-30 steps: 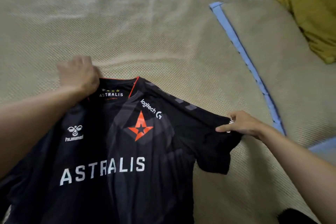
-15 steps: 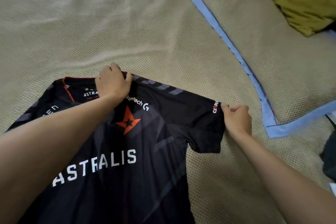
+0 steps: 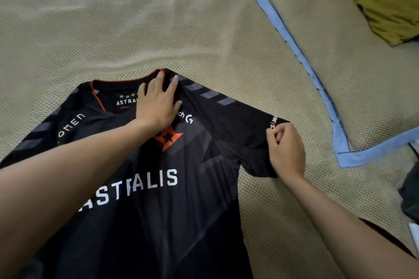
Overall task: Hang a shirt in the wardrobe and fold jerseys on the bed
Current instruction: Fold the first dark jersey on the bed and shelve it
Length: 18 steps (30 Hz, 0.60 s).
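Lying front-up near the bed's near edge, black jersey, left hand pressing flat with straight fingers beside the collar, right hand apparently pinching the sleeve hem, blue-edged pillow toward the right edge, yellow cloth at the far right corner.

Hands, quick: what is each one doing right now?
Left hand: open, fingers flat, pressing the black jersey near its collar.
Right hand: closed, fingers pinching the jersey's sleeve edge.

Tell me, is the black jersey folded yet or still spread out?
Spread out: the black jersey lies front up on the bed, both sleeves out, no fold visible.
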{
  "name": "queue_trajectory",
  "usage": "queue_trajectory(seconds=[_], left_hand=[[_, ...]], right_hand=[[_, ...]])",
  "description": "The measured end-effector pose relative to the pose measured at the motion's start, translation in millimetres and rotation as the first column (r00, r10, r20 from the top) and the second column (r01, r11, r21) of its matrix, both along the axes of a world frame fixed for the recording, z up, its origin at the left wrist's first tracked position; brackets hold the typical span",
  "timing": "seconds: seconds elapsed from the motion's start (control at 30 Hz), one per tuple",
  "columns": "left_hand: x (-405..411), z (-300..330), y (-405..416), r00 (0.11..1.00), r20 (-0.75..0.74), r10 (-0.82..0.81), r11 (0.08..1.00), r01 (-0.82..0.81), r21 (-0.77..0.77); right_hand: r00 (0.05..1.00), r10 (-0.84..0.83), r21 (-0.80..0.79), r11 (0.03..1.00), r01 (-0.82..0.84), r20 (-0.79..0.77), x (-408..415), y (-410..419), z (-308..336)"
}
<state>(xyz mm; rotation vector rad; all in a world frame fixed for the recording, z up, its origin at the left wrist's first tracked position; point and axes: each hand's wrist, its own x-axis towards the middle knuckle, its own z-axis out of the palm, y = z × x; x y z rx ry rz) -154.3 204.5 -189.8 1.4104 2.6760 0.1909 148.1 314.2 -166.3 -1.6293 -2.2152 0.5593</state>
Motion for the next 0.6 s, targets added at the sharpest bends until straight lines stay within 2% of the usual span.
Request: queue_trajectory(seconds=[0.07,0.13,0.2,0.3,0.4,0.47,0.53,0.6], left_hand=[[7.3,-0.5,-18.7,0.999,-0.027,0.018,0.999,-0.017,0.05],[8.1,1.6,-41.2,0.999,-0.039,0.019,0.998,-0.017,0.055],[1.7,3.3,-70.6,0.999,-0.034,0.03,0.999,-0.029,0.034],[-25.5,13.3,-133.7,0.984,-0.012,0.176,0.984,-0.176,-0.005],[-53.4,25.9,-208.0,0.937,-0.005,0.349,0.933,-0.349,-0.084],[-64.6,32.1,-251.3,0.883,0.024,0.469,0.878,-0.463,-0.122],[-71.9,35.0,-285.9,0.818,0.069,0.571,0.816,-0.557,-0.153],[-76.0,35.4,-312.7,0.796,0.099,0.597,0.796,-0.573,-0.195]], right_hand=[[0.97,0.243,-0.036,0.969,-0.244,-0.024,-6.7,-30.2,-1.1],[0.903,0.418,-0.118,0.906,-0.407,0.1,-8.5,-52.0,-12.4],[0.84,0.466,-0.086,0.883,-0.461,0.279,-7.7,-59.2,-23.5],[0.823,0.413,-0.051,0.902,-0.429,0.391,-15.3,-53.2,-21.4],[0.855,0.417,-0.082,0.907,-0.413,0.307,-45.3,-61.6,-1.1],[0.842,0.487,-0.076,0.872,-0.484,0.231,-82.4,-79.0,9.6],[0.77,0.61,-0.117,0.792,-0.599,0.189,-128.3,-106.5,14.7],[0.669,0.721,-0.15,0.692,-0.706,0.178,-172.7,-140.6,14.3]])
